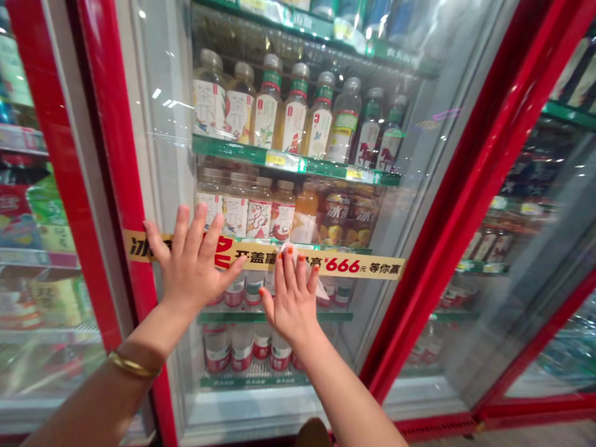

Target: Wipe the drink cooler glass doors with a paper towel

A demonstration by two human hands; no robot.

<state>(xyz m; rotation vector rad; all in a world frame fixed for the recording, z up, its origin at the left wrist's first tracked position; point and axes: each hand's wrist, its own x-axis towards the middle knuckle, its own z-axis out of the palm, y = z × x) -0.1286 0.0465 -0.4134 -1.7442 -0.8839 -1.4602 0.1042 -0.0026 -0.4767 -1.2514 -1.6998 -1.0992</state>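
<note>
My left hand (pixel 190 270) lies flat on the glass door (pixel 162 143) of a drinks fridge, its fingers spread and nothing in it. It covers part of a yellow strip (pixel 379 269) with black and red lettering stuck across the glass. To its right, my right hand (pixel 294 304) presses a thin white tissue (pixel 321 290) against the door over the same strip. Only the edges of the tissue show, above the fingertips and beside the little finger; the rest is hidden under the hand.
Behind the glass, bottled drinks (pixel 293 118) stand on several shelves with green price rails (pixel 326 167). A red door frame (pixel 447 192) runs down the right side, another red frame (pixel 114 161) down the left. Further fridges with drinks flank both sides.
</note>
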